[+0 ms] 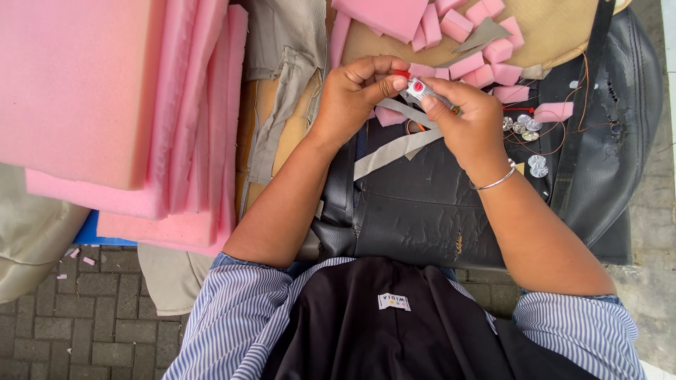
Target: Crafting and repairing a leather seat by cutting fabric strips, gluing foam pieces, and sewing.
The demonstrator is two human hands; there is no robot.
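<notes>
Head view: the left hand (354,95) and right hand (466,118) meet above a cracked black vinyl seat (422,204), both pinching a small glossy tube (420,89) with a red cap. Soft pink foam sheets (113,105) are stacked at left; cut foam cubes (486,53) lie beyond, near round silvery buttons (524,128).

Foam sheets (105,105) left of hands (415,98)
</notes>
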